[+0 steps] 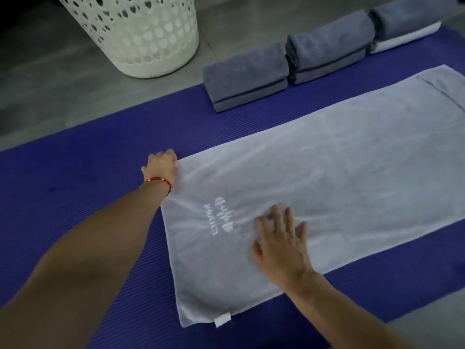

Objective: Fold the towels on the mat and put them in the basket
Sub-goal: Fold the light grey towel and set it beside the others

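Observation:
A pale grey towel (339, 172) with an embroidered logo lies spread flat on the blue mat (75, 177). My left hand (161, 167), with a red string at the wrist, grips the towel's far left corner. My right hand (279, 240) lies flat on the towel near the logo, fingers straight and spread. Three folded towels sit in a row along the mat's far edge: a dark grey one (245, 76), another dark grey one (329, 51), and a grey-and-white stack (405, 26). The white perforated basket (141, 34) stands on the floor beyond the mat, at the upper left.
Grey tiled floor (50, 84) surrounds the mat. A white label (222, 319) sticks out at the towel's near corner. The mat's left part is bare blue foam.

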Demonstrator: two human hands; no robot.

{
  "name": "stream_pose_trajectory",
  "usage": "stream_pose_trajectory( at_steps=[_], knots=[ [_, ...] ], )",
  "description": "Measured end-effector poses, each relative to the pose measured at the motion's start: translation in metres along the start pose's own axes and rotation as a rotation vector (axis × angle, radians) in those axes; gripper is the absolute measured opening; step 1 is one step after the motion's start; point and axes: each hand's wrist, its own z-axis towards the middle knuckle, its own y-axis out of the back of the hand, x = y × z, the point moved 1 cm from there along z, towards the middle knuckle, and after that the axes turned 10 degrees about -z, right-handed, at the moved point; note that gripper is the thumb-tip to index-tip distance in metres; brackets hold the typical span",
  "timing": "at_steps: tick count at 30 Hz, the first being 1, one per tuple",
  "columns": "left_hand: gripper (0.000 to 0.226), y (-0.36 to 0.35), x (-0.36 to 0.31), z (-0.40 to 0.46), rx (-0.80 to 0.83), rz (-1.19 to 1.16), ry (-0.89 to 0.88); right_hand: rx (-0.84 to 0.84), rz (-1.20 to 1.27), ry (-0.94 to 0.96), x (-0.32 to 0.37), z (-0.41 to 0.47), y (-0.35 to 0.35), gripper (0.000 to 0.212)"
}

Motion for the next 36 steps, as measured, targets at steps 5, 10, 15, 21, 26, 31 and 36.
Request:
stream_pose_trajectory(
  at_steps=[5, 10, 15, 21, 26, 31, 36],
  knots=[
    [0.021, 0.012, 0.03, 0.016, -0.043, -0.059, 0.08, -0.164, 0.069, 0.381, 0.067, -0.047, -0.034, 0.051],
    [0.048, 0.019, 0.062, -0.011, 0.038, -0.206, -0.174, -0.057, 0.06, 0.4, 0.111, -0.071, -0.05, 0.069],
    [0.078, 0.027, 0.09, -0.026, 0.24, -0.158, -0.302, -0.043, -0.042, 0.3, 0.126, -0.072, -0.058, 0.079],
    [0.073, 0.041, 0.07, -0.021, 0.167, -0.098, -0.226, -0.119, -0.069, 0.212, 0.136, -0.074, -0.049, 0.04],
    [0.067, 0.049, 0.064, -0.019, 0.146, -0.065, -0.218, -0.088, -0.163, 0.142, 0.15, -0.073, -0.043, 0.059],
    [0.041, 0.06, 0.063, -0.016, 0.084, -0.12, -0.267, -0.088, -0.063, 0.161, 0.142, -0.069, -0.035, 0.039],
    [0.017, 0.082, 0.034, -0.008, 0.031, -0.181, -0.34, -0.243, 0.494, 0.024, 0.098, -0.059, -0.005, 0.016]
  ],
)
